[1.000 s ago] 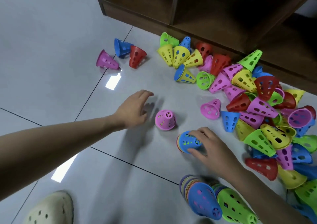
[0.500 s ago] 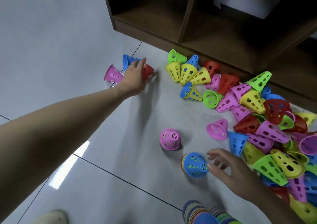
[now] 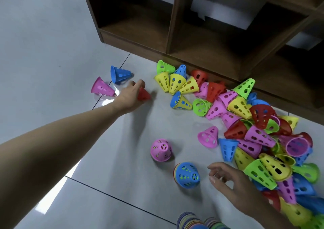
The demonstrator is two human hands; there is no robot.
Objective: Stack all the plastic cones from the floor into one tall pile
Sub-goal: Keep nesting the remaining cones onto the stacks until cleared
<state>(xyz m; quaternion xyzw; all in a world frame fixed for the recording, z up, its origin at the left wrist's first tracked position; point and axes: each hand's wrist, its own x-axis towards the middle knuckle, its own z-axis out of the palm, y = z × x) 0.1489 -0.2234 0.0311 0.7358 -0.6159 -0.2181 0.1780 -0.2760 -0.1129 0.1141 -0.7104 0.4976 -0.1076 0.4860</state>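
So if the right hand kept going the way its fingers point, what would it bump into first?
Probably the short stack topped by a blue perforated plastic cone. The right hand hovers open just beside it, fingers aimed leftward at it, with only bare floor between. Its height above the floor is unclear, so it might pass over.

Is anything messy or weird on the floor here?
Yes. Most cones lie tipped in a jumble by the wooden shelf, and a pink cone and a blue cone have strayed off to the left.
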